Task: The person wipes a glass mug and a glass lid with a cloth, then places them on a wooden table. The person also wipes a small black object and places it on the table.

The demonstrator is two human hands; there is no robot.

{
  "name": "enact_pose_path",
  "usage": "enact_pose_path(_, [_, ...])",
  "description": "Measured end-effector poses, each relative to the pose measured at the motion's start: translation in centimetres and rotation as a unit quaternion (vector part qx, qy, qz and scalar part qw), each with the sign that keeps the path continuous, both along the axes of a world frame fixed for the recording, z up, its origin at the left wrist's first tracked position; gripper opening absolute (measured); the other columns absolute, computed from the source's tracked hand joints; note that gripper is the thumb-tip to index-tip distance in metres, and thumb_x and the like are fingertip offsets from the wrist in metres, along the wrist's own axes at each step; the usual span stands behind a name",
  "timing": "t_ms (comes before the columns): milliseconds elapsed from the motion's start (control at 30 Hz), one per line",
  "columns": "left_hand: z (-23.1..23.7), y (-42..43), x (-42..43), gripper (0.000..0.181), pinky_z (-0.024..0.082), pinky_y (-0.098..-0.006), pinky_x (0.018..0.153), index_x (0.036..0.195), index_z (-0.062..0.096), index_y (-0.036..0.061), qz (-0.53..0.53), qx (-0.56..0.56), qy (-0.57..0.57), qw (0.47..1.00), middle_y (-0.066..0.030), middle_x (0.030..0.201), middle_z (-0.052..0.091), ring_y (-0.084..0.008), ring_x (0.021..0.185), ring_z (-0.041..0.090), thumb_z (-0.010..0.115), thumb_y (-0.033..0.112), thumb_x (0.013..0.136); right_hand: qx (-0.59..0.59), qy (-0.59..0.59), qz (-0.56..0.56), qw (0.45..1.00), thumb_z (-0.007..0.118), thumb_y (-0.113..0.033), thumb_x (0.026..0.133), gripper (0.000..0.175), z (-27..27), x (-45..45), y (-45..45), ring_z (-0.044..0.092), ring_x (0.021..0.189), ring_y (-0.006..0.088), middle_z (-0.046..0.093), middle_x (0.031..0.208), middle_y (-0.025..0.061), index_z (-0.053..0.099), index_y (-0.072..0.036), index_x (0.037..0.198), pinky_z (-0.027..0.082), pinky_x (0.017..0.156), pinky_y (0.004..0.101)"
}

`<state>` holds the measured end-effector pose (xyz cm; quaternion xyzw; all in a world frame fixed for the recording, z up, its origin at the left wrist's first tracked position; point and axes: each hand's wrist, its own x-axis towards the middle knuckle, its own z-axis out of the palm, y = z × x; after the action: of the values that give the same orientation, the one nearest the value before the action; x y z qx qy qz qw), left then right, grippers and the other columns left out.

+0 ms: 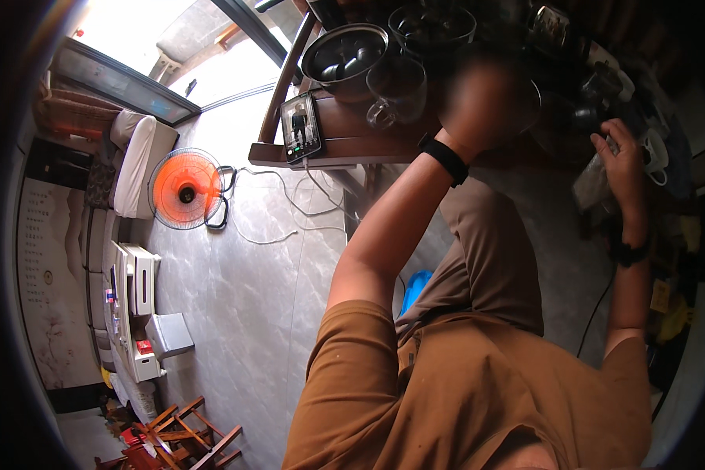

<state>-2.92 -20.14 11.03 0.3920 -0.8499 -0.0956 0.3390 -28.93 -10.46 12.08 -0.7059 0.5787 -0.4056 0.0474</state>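
Observation:
My left hand (pixel 484 108) is over the dark wooden table (pixel 352 123), wearing a black wristband. Blur covers its fingers, so any grip is hidden; a curved clear rim (pixel 536 100) shows just beside it. To its left stands a clear glass mug (pixel 396 88), handle towards me. My right hand (pixel 623 158) is out to the right, thumb and fingertips apart, against a clear plastic packet (pixel 590 182). Whether it grips the packet cannot be made out. A white mug (pixel 656 154) is right beside that hand.
A dark metal pot (pixel 345 56) holding rounded dark items and a glass bowl (pixel 432 29) stand further back. A phone (pixel 301 128) with a cable lies at the table's left end. On the tiled floor are an orange fan (pixel 186 191) and loose cords (pixel 288 197).

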Motion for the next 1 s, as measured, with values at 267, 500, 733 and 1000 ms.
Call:
enact_pose_path(267, [-1.2,0.0,0.1,0.027,0.050,-0.0462,0.088,0.110,0.065,0.0110,-0.005,-0.001,0.035,0.999,-0.0176,0.111,0.062,-0.0400,0.105,0.055,0.060,0.009,0.084,0.058,-0.038,0.025,0.997,0.067,0.000,0.087,0.012,-0.5,2.4,4.5,0.049,0.070,0.0101,0.053,0.088,0.0026,0.059,0.004,0.095,0.041,0.064,0.0238])
enact_pose_path(500, [-1.6,-0.2,-0.4,0.024,0.052,-0.0469,0.085,0.107,0.066,0.0106,0.031,0.004,-0.036,0.999,-0.0184,0.112,0.062,-0.0399,0.105,0.056,0.061,0.009,0.083,0.097,-0.060,0.035,0.993,0.066,0.002,0.086,0.010,-1.9,4.8,6.8,0.053,0.071,0.0113,0.053,0.087,0.0030,0.058,0.003,0.092,0.043,0.062,0.0258])
enact_pose_path(733, [-2.9,-0.8,-0.6,0.028,0.051,-0.0466,0.086,0.109,0.064,0.0086,0.049,-0.033,-0.027,0.998,-0.0185,0.109,0.062,-0.0403,0.100,0.057,0.062,0.008,0.081,0.105,-0.053,0.060,0.991,0.068,0.002,0.083,0.012,-4.5,5.9,7.7,0.056,0.072,0.0172,0.056,0.088,0.0071,0.059,0.002,0.091,0.045,0.062,0.0286])
enact_pose_path(1000, [-6.7,10.7,0.8,0.044,0.045,-0.0325,0.098,0.134,0.051,0.0030,-0.193,0.372,0.303,0.856,-0.0140,0.126,0.058,-0.0213,0.125,0.050,0.057,0.028,0.099,0.104,-0.054,0.149,0.982,0.071,0.003,0.076,0.016,-6.2,7.1,9.4,0.062,0.076,0.0249,0.060,0.091,0.0111,0.063,0.002,0.090,0.048,0.063,0.0317])
